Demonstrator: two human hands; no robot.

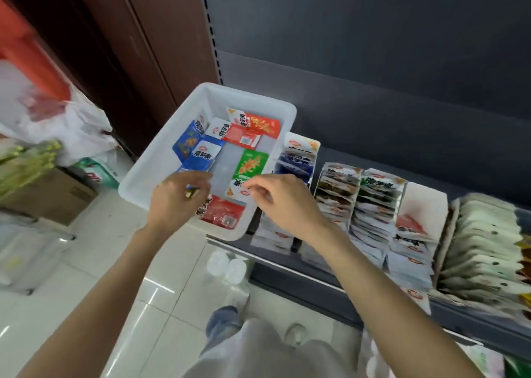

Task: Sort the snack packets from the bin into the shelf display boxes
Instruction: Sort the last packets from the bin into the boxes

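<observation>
Sorting in progress, seen from above. A white bin [138,182] rests on the left end of the shelf [330,159] and holds several loose snack packets: blue packets [195,150] at left, orange-red packets [255,129] at the far side, a green packet [250,166] at right and a red packet [224,212] at the near edge. The left hand [176,198] hangs over the bin's near side, fingers curled on something small, apparently a blue packet, though this cannot be told for certain. The right hand [283,201] pinches the near end of the green packet. To the right, the display boxes [382,205] already stand well filled with upright rows of packets. Judged from this, most sorting is done; a handful of packets remains in the bin.
</observation>
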